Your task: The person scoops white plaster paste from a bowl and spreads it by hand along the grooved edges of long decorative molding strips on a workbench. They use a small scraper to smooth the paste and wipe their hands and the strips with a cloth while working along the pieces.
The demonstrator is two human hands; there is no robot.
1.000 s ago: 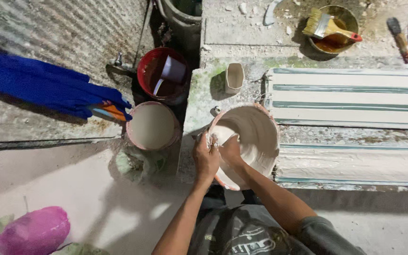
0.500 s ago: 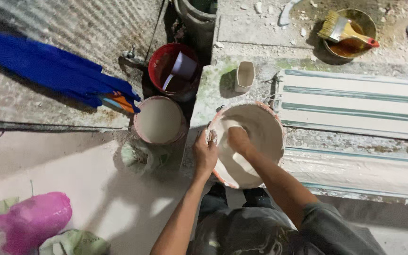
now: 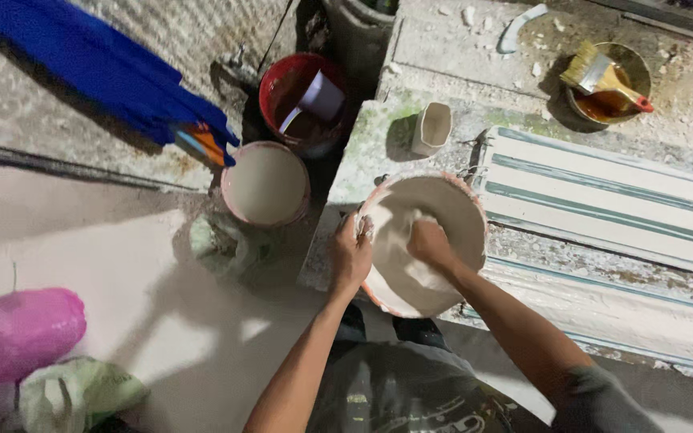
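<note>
A round basin (image 3: 463,210) coated with white plaster stands tilted on the edge of a concrete slab. My left hand (image 3: 351,254) grips its left rim. My right hand (image 3: 429,242) is inside the basin, pressed into the white paste, fingers curled; whether it holds something I cannot tell. To the left stands a smaller bucket of white mix (image 3: 266,184) on the ground. Behind the basin is a small white cup (image 3: 431,127).
A red bucket (image 3: 282,84) with a white scoop stands at the back. Long white moulded strips with green lines (image 3: 603,192) lie at right. A bowl with a brush (image 3: 607,76), a blue cloth (image 3: 106,72) and a pink bag (image 3: 18,333) are around.
The view shifted slightly, so everything sits further right and lower. My right hand has moved a little across the inside of the basin; my left hand keeps its grip on the rim.
</note>
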